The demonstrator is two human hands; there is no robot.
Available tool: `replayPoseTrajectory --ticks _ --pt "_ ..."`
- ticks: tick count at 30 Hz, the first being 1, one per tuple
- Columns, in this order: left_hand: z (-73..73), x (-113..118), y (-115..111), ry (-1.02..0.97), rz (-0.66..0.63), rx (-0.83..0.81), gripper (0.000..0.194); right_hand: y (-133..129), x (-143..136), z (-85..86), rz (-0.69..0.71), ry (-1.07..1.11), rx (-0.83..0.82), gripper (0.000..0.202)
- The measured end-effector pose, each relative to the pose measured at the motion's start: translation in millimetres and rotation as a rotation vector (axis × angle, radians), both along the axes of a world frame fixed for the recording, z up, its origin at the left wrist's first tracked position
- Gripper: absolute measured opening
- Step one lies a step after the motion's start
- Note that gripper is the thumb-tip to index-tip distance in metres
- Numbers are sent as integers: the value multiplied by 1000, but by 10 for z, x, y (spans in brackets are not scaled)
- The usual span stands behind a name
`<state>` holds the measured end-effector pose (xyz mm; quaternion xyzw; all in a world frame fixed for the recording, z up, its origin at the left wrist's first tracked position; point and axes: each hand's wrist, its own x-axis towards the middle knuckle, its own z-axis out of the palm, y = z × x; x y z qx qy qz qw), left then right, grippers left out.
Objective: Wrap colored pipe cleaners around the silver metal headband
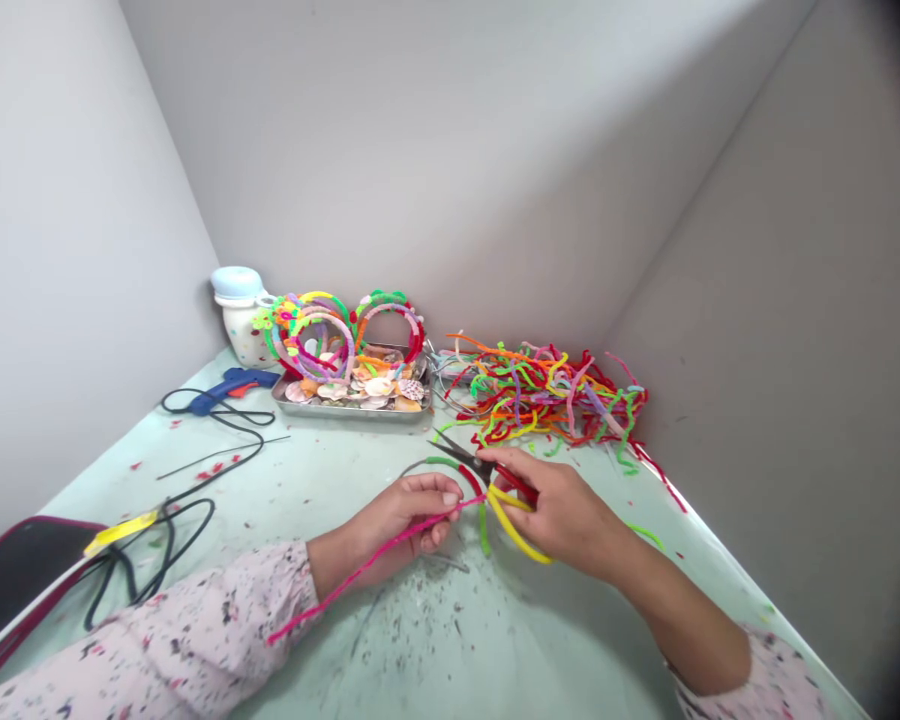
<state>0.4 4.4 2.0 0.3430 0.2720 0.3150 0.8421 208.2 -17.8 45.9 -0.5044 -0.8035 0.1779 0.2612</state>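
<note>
My left hand pinches a bright pink pipe cleaner, whose long tail hangs down across my left sleeve. In my right hand is a pair of scissors with dark blades and red and yellow handles. The blades are a little apart and point up and left, just above the pinched end. Behind my left fingers curves a thin headband, wrapped in green and red. Part of it is hidden by my hand. A green pipe cleaner piece lies between my hands.
A metal tray of shells stands at the back, with several wrapped headbands on it. Right of it is a tangled heap of pipe cleaners. A blue glue gun, its black cord, a lidded jar and a dark tablet-like object are left.
</note>
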Motion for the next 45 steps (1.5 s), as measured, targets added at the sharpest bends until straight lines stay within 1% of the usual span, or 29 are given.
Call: replayPoseTrajectory --ticks 2,5,8,12,16,19,22,26,32,39,42,45 --pt "13 -7 1 -32 9 -6 10 1 5 14 -41 17 -42 42" --pt "17 -12 6 -70 67 -10 8 2 -16 -12 -73 51 -90 41" --pt "-5 -11 12 -67 135 14 15 20 -54 -97 -124 125 -146 41" --pt "-16 0 -8 20 188 129 24 36 -123 -185 -204 159 -208 40" --pt "12 11 -45 156 219 244 25 11 -204 -178 -251 108 -186 39" --pt "22 19 -56 184 222 297 17 -5 -242 -162 -262 92 -158 39" --pt "19 28 -58 211 231 329 19 -9 -252 -167 -285 45 -144 41" --pt "11 39 -50 256 243 347 21 -16 -255 -183 -275 3 -127 40" --pt "-2 38 12 272 369 317 28 -17 -238 -163 -250 31 -104 38" --pt "-17 20 48 234 392 258 33 31 -131 -173 -221 16 -158 37" --pt "-40 23 60 254 399 275 33 34 -59 -111 -209 -26 -154 39" --pt "-53 28 70 272 400 282 31 23 15 -2 -179 -102 -86 41"
